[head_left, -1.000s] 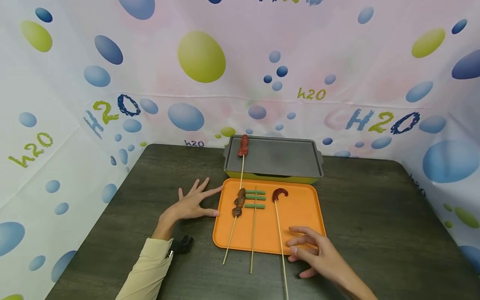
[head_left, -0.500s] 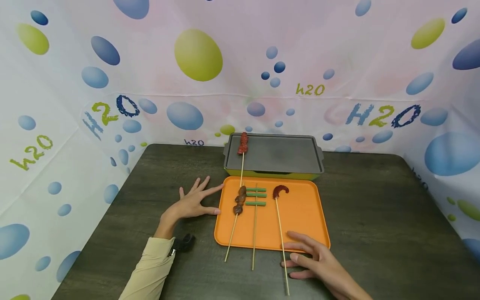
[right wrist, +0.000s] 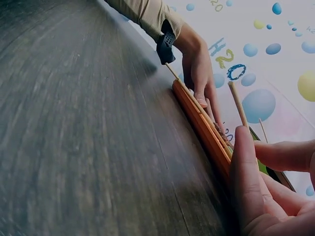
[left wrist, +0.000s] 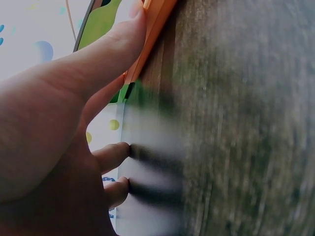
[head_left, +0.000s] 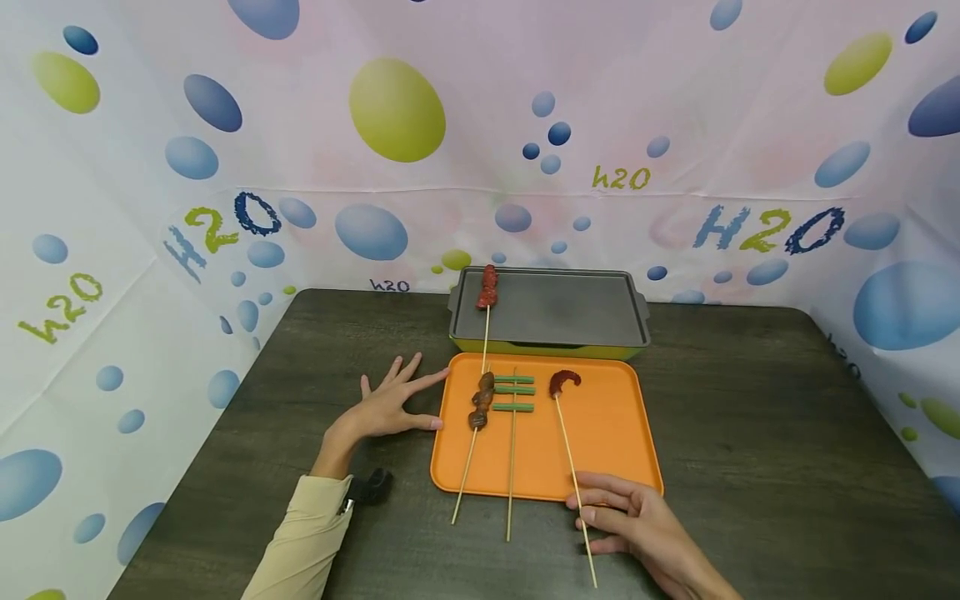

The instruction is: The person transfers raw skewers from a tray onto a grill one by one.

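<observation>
In the head view my right hand [head_left: 641, 525] pinches the lower stick of a skewer with a curled dark red piece [head_left: 561, 382] at its tip. The right wrist view shows that stick [right wrist: 238, 104] between thumb and finger. My left hand [head_left: 386, 411] has its fingers spread, thumb and forefinger at the left edge of an orange tray [head_left: 600, 437]. On the tray lie a skewer of brown mushroom-like pieces [head_left: 480, 404] and a skewer crossed by green sticks [head_left: 513, 407]. In the left wrist view, the thumb [left wrist: 118, 42] touches the tray rim.
Behind the tray stands a grey-topped, green-sided grill [head_left: 570, 308]. A skewer with red meat-like pieces [head_left: 487, 287] lies on its left end, its stick reaching over the tray. A patterned cloth [head_left: 630, 100] hangs behind the dark wooden table [head_left: 750, 417].
My right hand has closed its fingers on the stick of the dark red skewer, and the stick's lower end has swung right. The left hand stays at the tray edge.
</observation>
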